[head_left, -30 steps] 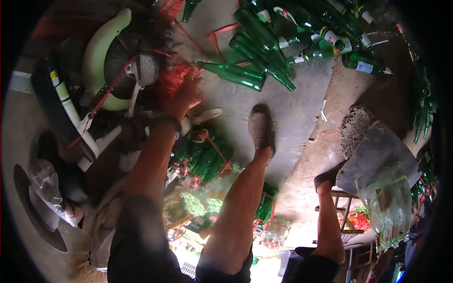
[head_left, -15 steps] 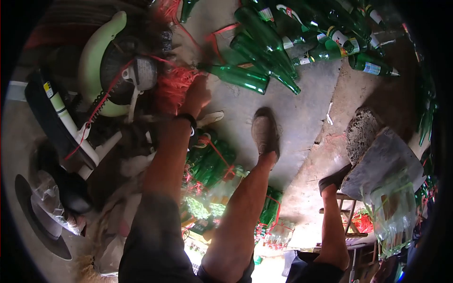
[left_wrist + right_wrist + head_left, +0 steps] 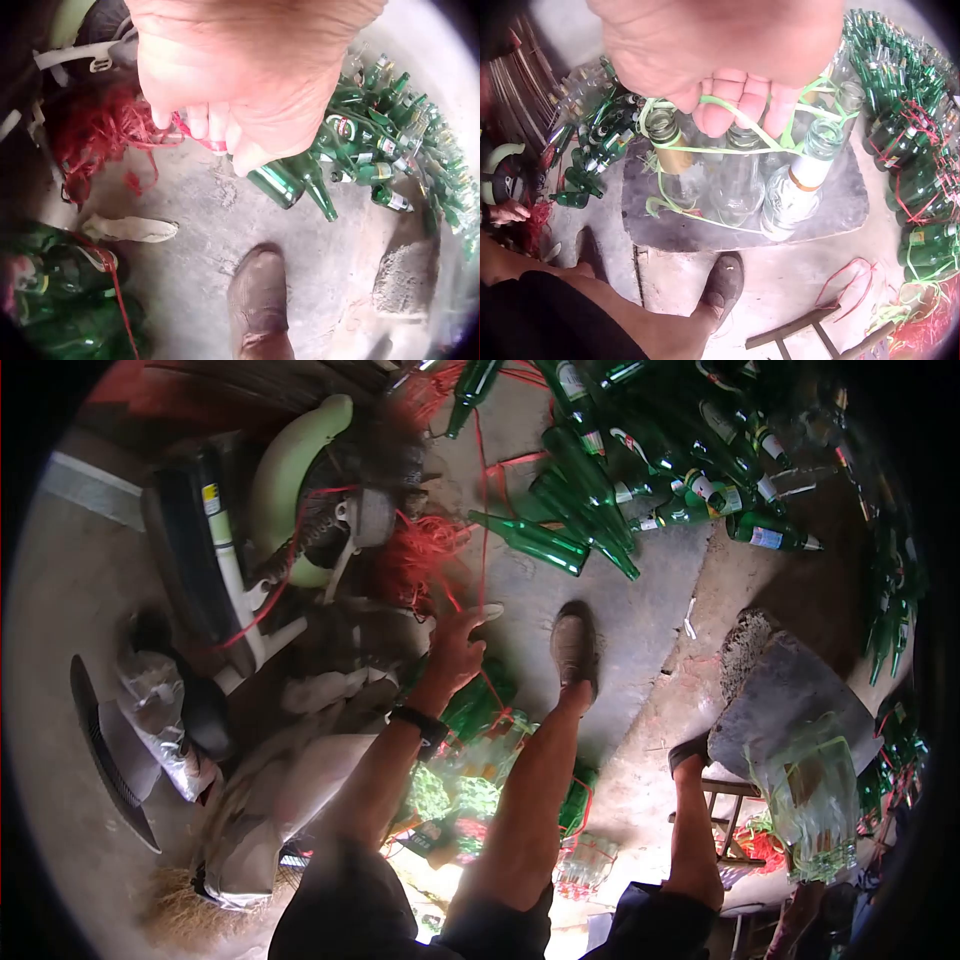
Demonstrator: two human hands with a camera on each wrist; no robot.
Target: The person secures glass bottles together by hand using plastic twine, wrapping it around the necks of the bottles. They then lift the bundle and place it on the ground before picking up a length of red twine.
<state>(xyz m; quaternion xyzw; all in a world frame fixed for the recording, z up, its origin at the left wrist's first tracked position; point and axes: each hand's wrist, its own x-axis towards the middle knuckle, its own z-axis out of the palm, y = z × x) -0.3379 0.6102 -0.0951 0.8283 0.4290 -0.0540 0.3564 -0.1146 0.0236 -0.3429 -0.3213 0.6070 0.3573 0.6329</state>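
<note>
My left hand (image 3: 455, 652) holds a strand of red plastic twine beside a loose tangle of the same red twine (image 3: 425, 555). In the left wrist view its fingers (image 3: 217, 120) are curled in, with red twine (image 3: 180, 124) showing at them. My right hand (image 3: 720, 56) curls its fingers round a light green strap (image 3: 761, 135) tied about several clear glass bottles (image 3: 739, 191). That bundle stands on a dark slab (image 3: 840, 214). In the head view the clear bottles (image 3: 805, 790) appear at the right, and my right hand is hidden there.
Green bottles (image 3: 580, 470) lie piled on the floor ahead, and more tied green bottles (image 3: 922, 180) stand at the right. A pale green curved guard (image 3: 275, 490) sits at the left near a hat (image 3: 110, 750). A wooden stool (image 3: 735, 820) stands beside my leg.
My left hand has drawn back from the red tangle toward my body, with strands of twine trailing to it. The bottle pile and the clear bottles stay in place.
</note>
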